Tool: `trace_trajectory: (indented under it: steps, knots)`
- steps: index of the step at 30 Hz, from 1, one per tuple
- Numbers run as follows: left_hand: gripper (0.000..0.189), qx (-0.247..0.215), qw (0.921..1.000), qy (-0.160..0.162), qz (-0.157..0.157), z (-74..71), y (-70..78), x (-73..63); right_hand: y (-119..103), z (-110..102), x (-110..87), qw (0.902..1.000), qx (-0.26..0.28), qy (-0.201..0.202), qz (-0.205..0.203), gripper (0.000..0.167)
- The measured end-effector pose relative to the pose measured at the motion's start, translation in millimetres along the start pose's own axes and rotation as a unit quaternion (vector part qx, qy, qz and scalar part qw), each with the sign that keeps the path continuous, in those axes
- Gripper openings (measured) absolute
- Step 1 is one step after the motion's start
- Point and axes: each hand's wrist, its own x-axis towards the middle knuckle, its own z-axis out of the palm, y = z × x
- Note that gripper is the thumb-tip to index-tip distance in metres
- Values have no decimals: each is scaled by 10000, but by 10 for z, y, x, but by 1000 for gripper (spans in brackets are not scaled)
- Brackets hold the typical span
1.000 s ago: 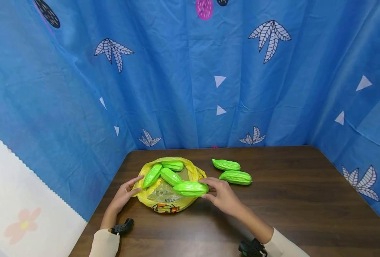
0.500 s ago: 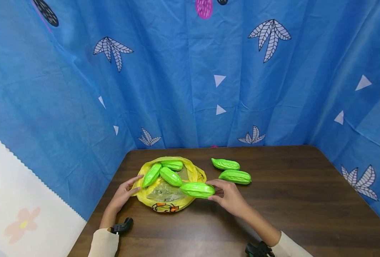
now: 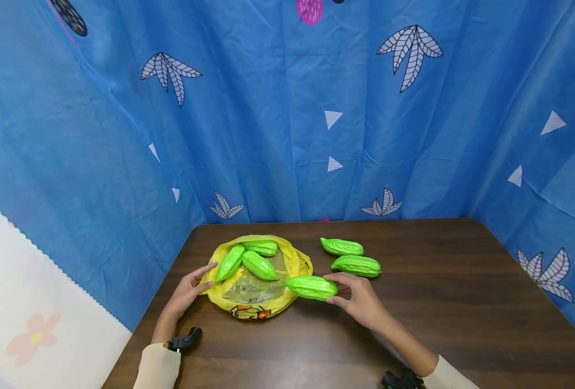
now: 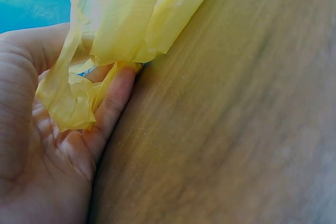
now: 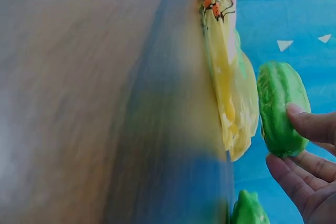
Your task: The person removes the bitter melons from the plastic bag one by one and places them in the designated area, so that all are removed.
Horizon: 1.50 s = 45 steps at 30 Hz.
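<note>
A yellow plastic bag lies with its mouth spread on the left of the table. Three bright green bitter gourds show inside it. My left hand holds the bag's left edge; in the left wrist view a crumpled bag handle hangs between thumb and fingers. My right hand grips another bitter gourd by its right end, thumb on one side and fingers on the other. That gourd is raised at the bag's right rim, overlapping it in the head view.
Two more bitter gourds lie side by side on the dark wooden table, behind my right hand. A blue patterned curtain hangs along the table's back and sides. White cloth shows at the left.
My right hand has moved right with the bitter gourd, from over the bag's opening to its right rim. The left hand has stayed at the bag's edge.
</note>
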Motion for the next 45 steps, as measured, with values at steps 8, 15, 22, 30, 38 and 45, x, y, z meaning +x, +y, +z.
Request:
trace_trajectory:
  steps: [8, 15, 22, 30, 38, 45]
  knots:
    - [55, 55, 10000, 25, 41, -3, -11, 13, 114, -50, -64, 10000, -5, 85, 38, 51]
    - [55, 60, 10000, 29, 16, -3, -5, 16, 167, -112, -85, 9998, -60, 141, 149, 52]
    - [54, 1, 10000, -2, 34, -3, 6, 13, 232, -167, -93, 9990, -131, 294, 300, 51]
    - [54, -15, 10000, 5, 22, -4, 4, 3, 292, -222, -94, 9981, -199, 322, 478, 50]
    - [54, -19, 10000, -36, -25, -3, 4, 4, 337, -246, -105, 9970, -247, 323, 651, 49]
    - [55, -5, 10000, -26, -33, -5, 23, 5, 367, -264, -94, 9966, -263, 350, 697, 49]
